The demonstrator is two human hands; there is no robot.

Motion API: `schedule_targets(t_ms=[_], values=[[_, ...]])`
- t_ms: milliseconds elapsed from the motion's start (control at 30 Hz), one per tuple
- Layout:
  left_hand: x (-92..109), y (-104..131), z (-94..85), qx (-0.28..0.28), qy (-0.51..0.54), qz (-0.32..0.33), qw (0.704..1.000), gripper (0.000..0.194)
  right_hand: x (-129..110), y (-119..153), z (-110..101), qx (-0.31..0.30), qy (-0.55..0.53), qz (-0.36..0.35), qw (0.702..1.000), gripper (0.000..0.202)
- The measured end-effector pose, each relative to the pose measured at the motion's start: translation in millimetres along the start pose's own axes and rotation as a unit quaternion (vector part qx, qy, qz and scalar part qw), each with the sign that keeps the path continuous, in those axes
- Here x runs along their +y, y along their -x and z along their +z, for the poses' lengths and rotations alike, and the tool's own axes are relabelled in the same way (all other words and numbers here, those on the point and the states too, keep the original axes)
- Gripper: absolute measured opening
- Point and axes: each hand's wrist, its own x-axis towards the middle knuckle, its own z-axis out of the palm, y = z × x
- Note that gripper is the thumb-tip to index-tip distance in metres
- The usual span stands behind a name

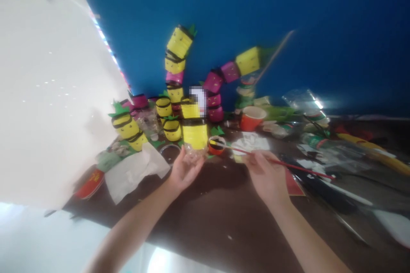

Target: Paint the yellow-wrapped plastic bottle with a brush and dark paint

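My left hand (187, 168) is wrapped round the clear bottom of a yellow-painted bottle (195, 135) with a black band, held upright above the brown table (198, 222). Between the fingers of my right hand (267, 175) is a long thin red brush (301, 168). Its tip reaches left to a small orange-rimmed cup (217, 146) beside the bottle, where something dark and yellow shows; whether the tip touches the cup's contents I cannot tell. Crumpled white paper (251, 141) lies behind my right hand.
Stacked yellow and magenta pieces (179, 42) lean by the blue wall (240, 4). A red cup (252, 118) stands at the back. White paper (137, 170) and a red cup (90, 183) lie left. Clear bottles, scissors-like dark items and a yellow tool (378, 151) clutter the right.
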Motion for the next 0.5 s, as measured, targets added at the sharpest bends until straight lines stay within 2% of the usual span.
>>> schedule_targets(t_ms=[200,500], values=[[0.4,1.8,3.7,-0.02,0.006,-0.026,0.999,0.056,5.5,1.9,-0.7,0.0,-0.013,0.051,0.999,0.022],[-1.3,2.2,4.5,-0.01,-0.011,-0.021,1.0,0.05,11.1,7.1,5.2,-0.011,0.036,0.04,0.999,0.024]])
